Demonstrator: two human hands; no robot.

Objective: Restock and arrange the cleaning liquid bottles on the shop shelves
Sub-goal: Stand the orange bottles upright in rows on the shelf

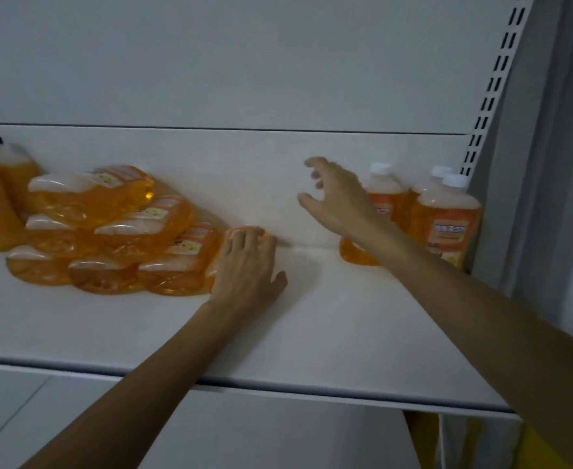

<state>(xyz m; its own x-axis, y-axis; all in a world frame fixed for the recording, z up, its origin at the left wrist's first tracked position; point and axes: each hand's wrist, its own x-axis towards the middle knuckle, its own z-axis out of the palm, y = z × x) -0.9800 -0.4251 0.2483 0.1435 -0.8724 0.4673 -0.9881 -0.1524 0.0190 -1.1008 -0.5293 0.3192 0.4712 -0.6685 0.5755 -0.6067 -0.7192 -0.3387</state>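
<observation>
Three upright bottles [447, 218] | left hand [244, 265] grips one lying bottle [247, 228] | right hand [332, 198] spread, empty

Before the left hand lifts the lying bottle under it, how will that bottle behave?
Probably heavy for its size: the bottle looks full of orange liquid. Lying beside the stacked pile, it may roll, and neighbours could shift.

Both bare forearms reach over front edge of shelf [312, 340]. Left hand [246, 265] palm down near shelf middle, fingers curled over lying bottle [256, 229], thumb out to right. Right hand [335, 201] toward back right, in air, fingers spread and half bent, holding nothing.
</observation>
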